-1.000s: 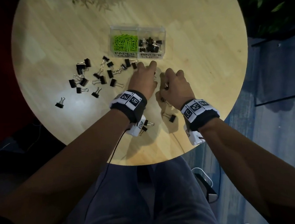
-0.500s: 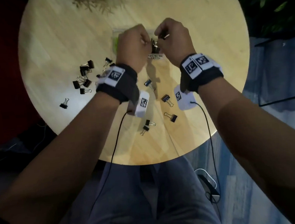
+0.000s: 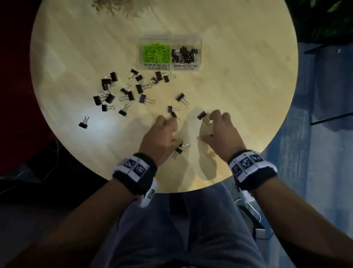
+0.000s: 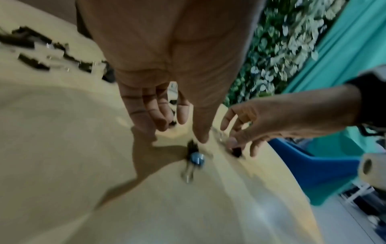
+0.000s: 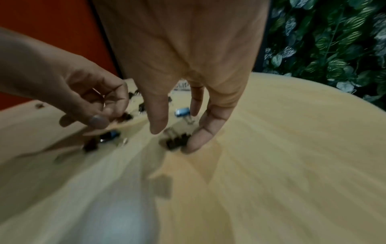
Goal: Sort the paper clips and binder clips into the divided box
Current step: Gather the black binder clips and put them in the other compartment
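The clear divided box (image 3: 169,38) stands at the far middle of the round wooden table (image 3: 242,89). Its left compartment holds green paper clips (image 3: 155,52), its right one black binder clips (image 3: 184,53). Several loose binder clips (image 3: 124,89) lie scattered to the left of the box. My left hand (image 3: 168,124) hovers low near the front edge, fingertips touching a small binder clip (image 3: 173,114). My right hand (image 5: 174,132) straddles another binder clip (image 5: 176,142) with thumb and fingers (image 5: 198,138); one fingertip touches it. Two more clips (image 3: 181,148) lie between my wrists.
Another clip (image 3: 201,115) lies just left of my right fingers, and two more (image 3: 182,98) lie toward the box. A dried plant (image 3: 117,2) sits at the far edge, and leafy greenery (image 3: 320,3) stands beyond the right rim. My knees are under the near edge.
Half a second ago both hands were over the box's binder-clip compartment. They have come back toward me to clips near the front edge, and the box is uncovered.
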`<action>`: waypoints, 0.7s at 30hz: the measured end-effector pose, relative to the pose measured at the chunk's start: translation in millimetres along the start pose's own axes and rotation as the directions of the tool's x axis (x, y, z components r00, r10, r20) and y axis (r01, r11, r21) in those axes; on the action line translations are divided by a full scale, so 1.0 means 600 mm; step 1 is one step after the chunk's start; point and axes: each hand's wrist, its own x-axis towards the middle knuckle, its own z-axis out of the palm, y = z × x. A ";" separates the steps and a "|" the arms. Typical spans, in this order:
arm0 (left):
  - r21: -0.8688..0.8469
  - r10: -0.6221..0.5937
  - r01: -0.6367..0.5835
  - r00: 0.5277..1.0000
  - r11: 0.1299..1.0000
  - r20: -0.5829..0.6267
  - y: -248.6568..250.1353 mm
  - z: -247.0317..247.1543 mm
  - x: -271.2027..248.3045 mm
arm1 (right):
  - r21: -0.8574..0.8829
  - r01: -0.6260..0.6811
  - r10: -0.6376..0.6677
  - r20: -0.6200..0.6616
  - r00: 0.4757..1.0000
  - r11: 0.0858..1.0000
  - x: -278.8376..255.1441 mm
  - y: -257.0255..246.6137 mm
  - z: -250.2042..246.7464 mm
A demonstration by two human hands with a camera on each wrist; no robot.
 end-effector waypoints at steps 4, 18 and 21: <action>0.078 0.087 -0.086 0.996 0.993 -0.003 -0.018 0.056 -0.024 | -0.032 0.060 -0.063 -0.070 0.996 0.998 -0.016 0.008 0.045; 0.028 0.032 -0.027 0.977 0.999 -0.210 -0.033 0.023 0.023 | -0.121 0.065 -0.087 -0.185 0.979 0.991 0.054 -0.041 0.040; 0.026 0.037 -0.034 0.985 0.999 -0.167 -0.036 0.027 0.027 | -0.014 0.091 -0.092 -0.220 0.971 0.996 0.055 -0.040 0.035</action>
